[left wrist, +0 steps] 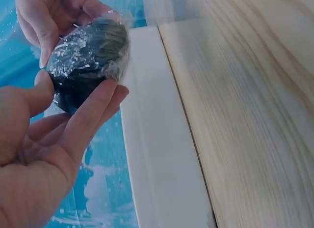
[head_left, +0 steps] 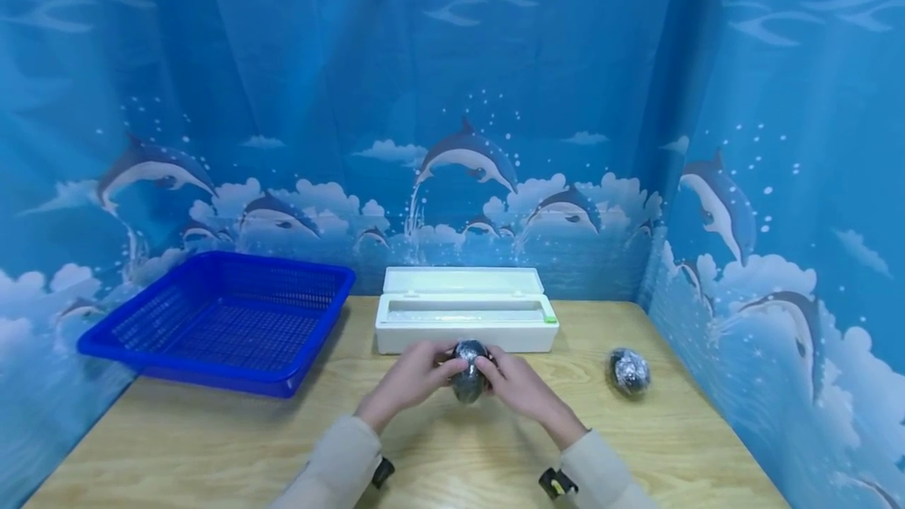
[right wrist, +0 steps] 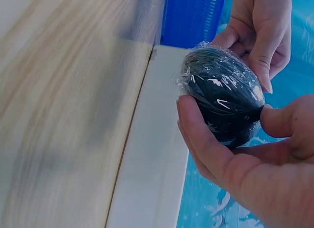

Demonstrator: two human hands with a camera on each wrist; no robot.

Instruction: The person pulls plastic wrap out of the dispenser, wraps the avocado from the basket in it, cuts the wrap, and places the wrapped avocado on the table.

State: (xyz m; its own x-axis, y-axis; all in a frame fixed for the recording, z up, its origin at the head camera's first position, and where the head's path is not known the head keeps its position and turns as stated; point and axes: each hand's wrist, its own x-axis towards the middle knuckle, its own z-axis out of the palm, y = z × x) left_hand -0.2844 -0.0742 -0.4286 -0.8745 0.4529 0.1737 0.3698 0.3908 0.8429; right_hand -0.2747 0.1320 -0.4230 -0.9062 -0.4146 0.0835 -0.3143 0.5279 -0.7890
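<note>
In front of me both hands hold a dark, egg-shaped thing that looks like an avocado (head_left: 468, 371), wrapped in shiny cling film. My left hand (head_left: 415, 374) grips it from the left, thumb on the near side and fingers beneath. From the other side my right hand (head_left: 519, 385) grips it the same way, as the right wrist view shows with the film-covered avocado (right wrist: 223, 93). Just behind the hands stands a white cling film dispenser (head_left: 467, 336), its lid raised and a roll inside. A second wrapped dark piece (head_left: 629, 371) lies on the table to the right.
At the left of the wooden table (head_left: 212, 446) sits a blue plastic basket (head_left: 297, 371) with slotted walls. A green slider (head_left: 550, 320) is at the dispenser's right end. Blue dolphin-print curtains (head_left: 452, 85) hang behind the table and at both sides.
</note>
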